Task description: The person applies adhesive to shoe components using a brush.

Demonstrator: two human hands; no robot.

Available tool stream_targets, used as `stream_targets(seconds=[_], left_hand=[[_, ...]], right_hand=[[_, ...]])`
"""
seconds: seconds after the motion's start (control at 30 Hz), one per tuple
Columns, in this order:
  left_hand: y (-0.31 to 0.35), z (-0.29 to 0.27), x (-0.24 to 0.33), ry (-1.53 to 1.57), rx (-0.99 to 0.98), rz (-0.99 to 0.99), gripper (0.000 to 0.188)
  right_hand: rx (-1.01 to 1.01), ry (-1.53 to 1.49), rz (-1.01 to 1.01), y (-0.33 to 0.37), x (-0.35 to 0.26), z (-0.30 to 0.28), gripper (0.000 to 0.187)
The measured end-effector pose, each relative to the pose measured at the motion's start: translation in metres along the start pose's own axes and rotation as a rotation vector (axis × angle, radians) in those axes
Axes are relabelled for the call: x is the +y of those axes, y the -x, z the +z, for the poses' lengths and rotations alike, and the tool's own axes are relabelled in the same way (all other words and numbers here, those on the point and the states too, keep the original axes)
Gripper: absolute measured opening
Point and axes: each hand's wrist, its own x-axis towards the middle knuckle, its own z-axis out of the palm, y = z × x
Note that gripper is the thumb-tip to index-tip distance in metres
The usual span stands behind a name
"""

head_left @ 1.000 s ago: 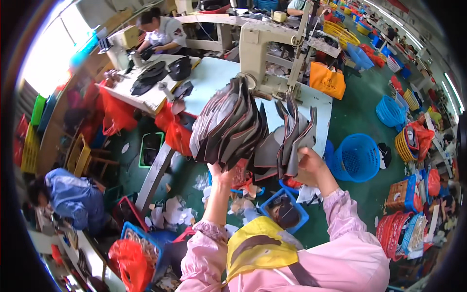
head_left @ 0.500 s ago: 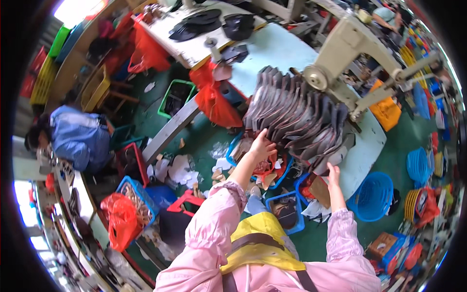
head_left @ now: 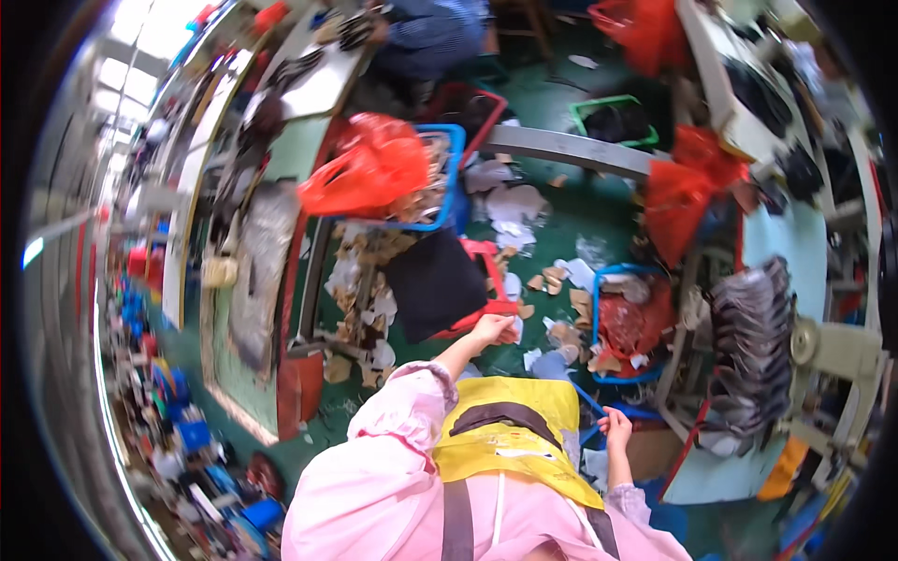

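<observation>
Red stool (head_left: 500,306) x1 nr L hand (head_left: 494,328)

The view's far edge cuts off the co-worker in blue checked clothing (head_left: 428,39). A flat black sheet (head_left: 438,285) partly hides the red plastic frame (head_left: 503,307), whose contact with the left hand (head_left: 496,329) is unclear. Small goods (head_left: 215,439) at near left blur.

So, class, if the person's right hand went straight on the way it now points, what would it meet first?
Probably the blue basket holding red plastic: its near rim lies ahead of the right hand in the picture. Depth is unclear, so the hand might pass above it.
</observation>
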Motion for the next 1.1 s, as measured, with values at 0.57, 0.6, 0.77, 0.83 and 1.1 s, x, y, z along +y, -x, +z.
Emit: stream_targets(seconds=[0.57, 0.6, 0.77, 0.83, 1.1], left_hand=[[0.287, -0.366, -0.29, 0.865, 0.628, 0.072, 0.032], [0.294, -0.372, -0.294, 0.894, 0.656, 0.077, 0.032], [0.314, -0.395, -0.288, 1.115, 0.557, 0.188, 0.027], [0.317, -0.406, -0.28, 1.149, 0.482, 0.241, 0.029], [0.299, -0.495, -0.207, 1.291, 0.428, 0.356, 0.022]], right_hand=[[-0.799, 0.859, -0.243, 0.035, -0.136, 0.524, 0.013], [-0.848, 0.899, -0.249, 0.043, -0.145, 0.553, 0.013], [-1.015, 1.004, -0.328, 0.081, -0.186, 0.681, 0.015], [-1.075, 1.0, -0.476, 0.086, -0.208, 0.738, 0.018], [-1.023, 0.993, -1.499, 0.093, -0.378, 1.041, 0.059]])
